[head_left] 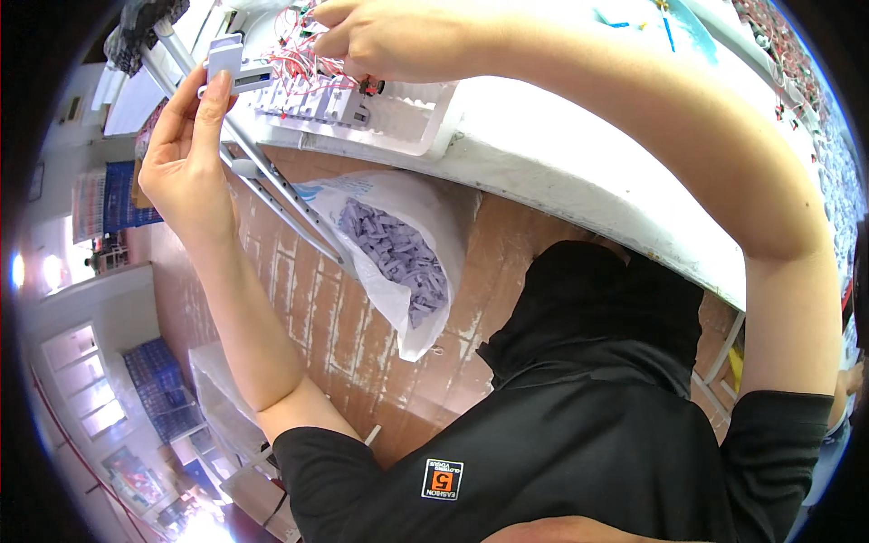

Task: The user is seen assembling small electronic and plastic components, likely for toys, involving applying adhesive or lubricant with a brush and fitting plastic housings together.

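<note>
Closest in is the person's black short-sleeved shirt (pixel 579 452), with a small square patch on the chest, and the two bare forearms rising from it toward the work. Below the left arm a white plastic bag (pixel 398 262) lies open on the reddish-brown floor (pixel 335 335), holding a heap of small pale purple plastic pieces (pixel 398 258) (far too many to count).

Past the bag runs the white tabletop (pixel 561 172), its curved edge bowing across the view. Two thin metal rods (pixel 281 195) slant down from its left end toward the bag.

The left hand (pixel 186 154) is raised just off the tabletop's left end, thumb and fingers closed on one small white plastic block (pixel 231 68), held upright at the fingertips. The right hand (pixel 389 36) reaches across over a white tray (pixel 407 113) on the tabletop, its fingers curled and pinched into a tangle of thin red wires (pixel 303 63); exactly which wire it grips I cannot tell. One row of white connector pieces (pixel 308 100) sits in the tray under those wires, just beside the block.

Farther off, on the left, stand two stacks of blue crates (pixel 127 195), one near the wall and one lower by the bright windows (pixel 86 380).
</note>
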Action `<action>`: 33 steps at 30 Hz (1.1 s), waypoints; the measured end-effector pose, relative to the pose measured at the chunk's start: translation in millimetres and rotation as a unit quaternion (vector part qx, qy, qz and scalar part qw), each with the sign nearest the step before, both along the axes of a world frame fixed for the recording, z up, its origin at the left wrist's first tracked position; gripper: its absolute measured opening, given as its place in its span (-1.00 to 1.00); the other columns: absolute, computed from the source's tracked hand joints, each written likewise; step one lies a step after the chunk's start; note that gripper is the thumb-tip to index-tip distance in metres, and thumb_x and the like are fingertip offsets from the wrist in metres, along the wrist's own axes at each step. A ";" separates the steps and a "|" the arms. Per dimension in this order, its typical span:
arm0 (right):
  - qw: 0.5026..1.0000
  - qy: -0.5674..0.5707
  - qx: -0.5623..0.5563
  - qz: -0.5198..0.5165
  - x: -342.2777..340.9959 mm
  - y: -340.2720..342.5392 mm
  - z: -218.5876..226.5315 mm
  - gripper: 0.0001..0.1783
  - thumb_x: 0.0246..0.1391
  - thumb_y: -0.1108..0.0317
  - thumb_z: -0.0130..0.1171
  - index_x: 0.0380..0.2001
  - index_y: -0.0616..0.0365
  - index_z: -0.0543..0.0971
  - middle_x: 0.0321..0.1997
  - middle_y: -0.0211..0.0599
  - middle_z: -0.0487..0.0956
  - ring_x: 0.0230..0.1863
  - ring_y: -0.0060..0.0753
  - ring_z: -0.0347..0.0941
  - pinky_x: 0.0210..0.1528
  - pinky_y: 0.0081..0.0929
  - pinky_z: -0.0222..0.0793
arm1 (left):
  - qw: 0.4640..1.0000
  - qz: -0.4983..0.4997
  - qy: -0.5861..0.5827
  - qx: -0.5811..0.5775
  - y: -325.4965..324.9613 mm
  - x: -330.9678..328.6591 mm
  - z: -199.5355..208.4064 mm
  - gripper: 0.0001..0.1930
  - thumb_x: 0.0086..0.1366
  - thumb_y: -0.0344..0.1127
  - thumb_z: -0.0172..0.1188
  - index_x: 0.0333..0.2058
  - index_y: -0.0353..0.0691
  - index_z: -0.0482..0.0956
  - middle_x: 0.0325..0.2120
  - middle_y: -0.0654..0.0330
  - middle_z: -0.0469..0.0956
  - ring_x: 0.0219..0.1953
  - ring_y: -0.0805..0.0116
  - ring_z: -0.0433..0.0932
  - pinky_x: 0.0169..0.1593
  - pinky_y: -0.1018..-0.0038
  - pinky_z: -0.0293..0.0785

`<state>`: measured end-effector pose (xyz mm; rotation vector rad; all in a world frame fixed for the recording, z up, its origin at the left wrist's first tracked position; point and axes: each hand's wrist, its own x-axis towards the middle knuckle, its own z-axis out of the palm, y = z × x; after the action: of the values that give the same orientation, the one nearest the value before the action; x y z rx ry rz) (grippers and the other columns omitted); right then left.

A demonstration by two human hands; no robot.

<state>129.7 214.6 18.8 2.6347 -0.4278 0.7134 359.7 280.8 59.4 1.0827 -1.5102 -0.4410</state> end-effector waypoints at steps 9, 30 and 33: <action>0.996 -0.046 -0.053 0.064 -3.2 -3.6 -5.8 -0.84 -0.13 0.24 0.19 -0.66 -0.03 0.67 -0.34 -0.57 0.58 -0.09 -0.39 0.42 0.09 -0.34 0.29 | 1.000 -0.015 -0.008 -0.008 1.7 -2.2 0.4 -0.69 0.34 -0.49 0.31 0.03 -0.48 0.61 -0.16 0.04 0.68 -0.17 0.35 0.68 -0.05 0.54 0.56; 0.996 -0.067 -0.055 0.023 -11.1 -2.9 2.7 -0.85 -0.13 0.26 0.20 -0.63 -0.04 0.70 -0.37 -0.58 0.61 -0.10 -0.39 0.43 0.11 -0.30 0.27 | 1.000 -0.019 -0.010 -0.003 11.7 4.7 1.9 -0.67 0.29 -0.51 0.36 0.00 -0.51 0.62 -0.22 0.07 0.68 -0.21 0.40 0.66 -0.06 0.55 0.56; 0.997 -0.051 -0.054 0.034 -7.5 -0.5 -0.1 -0.86 -0.13 0.25 0.21 -0.62 -0.05 0.71 -0.36 -0.60 0.61 -0.10 -0.39 0.42 0.12 -0.29 0.26 | 0.999 0.016 -0.033 0.010 10.3 7.0 -0.2 -0.67 0.36 -0.47 0.29 0.05 -0.51 0.58 -0.11 -0.01 0.67 -0.11 0.33 0.66 0.03 0.47 0.58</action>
<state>122.2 214.2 18.6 2.5308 -0.3194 0.8704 366.7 291.1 59.2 1.1449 -1.5473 -0.4018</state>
